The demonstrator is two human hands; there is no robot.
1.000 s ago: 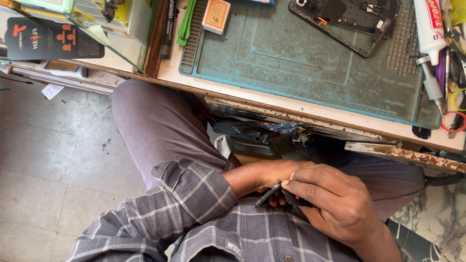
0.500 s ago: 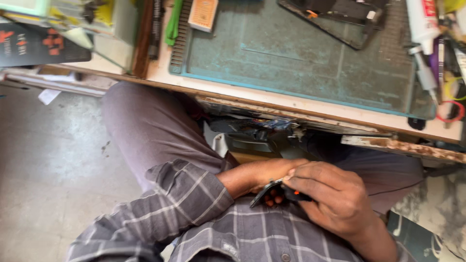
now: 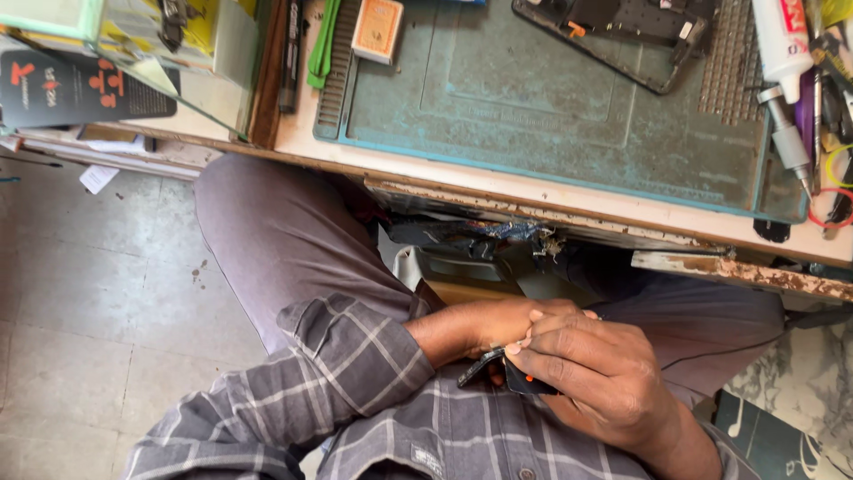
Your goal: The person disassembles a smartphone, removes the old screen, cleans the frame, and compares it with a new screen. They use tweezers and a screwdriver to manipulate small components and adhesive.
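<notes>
A: Big stuff first. Go.
B: Desk [image 3: 569, 200] runs across the top, pale surface, chipped front edge. On it a teal work mat [image 3: 533, 98], worn. Below, tiled floor [image 3: 80, 302] at left.
A: The person?
B: Seated, grey trousers, knee [image 3: 267, 231] at the desk edge, plaid shirt sleeve [image 3: 355, 364] rolled at the forearm. Both hands meet in the lap, below the desk, well apart from the mat.
A: Hands?
B: Right hand [image 3: 595, 373] lies on top, fingers curled, thumb and fingertips pinching a small dark flat thing [image 3: 484, 364] with an orange bit on it. Left hand [image 3: 493, 324] is mostly hidden under the right; it touches the same thing from beneath, but I cannot tell how its fingers are set.
A: What is the dark thing?
B: Too small and covered to tell. Thin, black, tilted, one end pokes out toward the sleeve.
A: Smaller desk items?
B: Opened phone frame [image 3: 622, 36] on the mat's far edge, black. White tube [image 3: 777, 40] at right, silver screwdriver [image 3: 786, 142] just beside it. Orange card box [image 3: 378, 31] at the mat's top left corner, green strip [image 3: 320, 49] next to it. Red ring [image 3: 831, 209] at the far right edge.
</notes>
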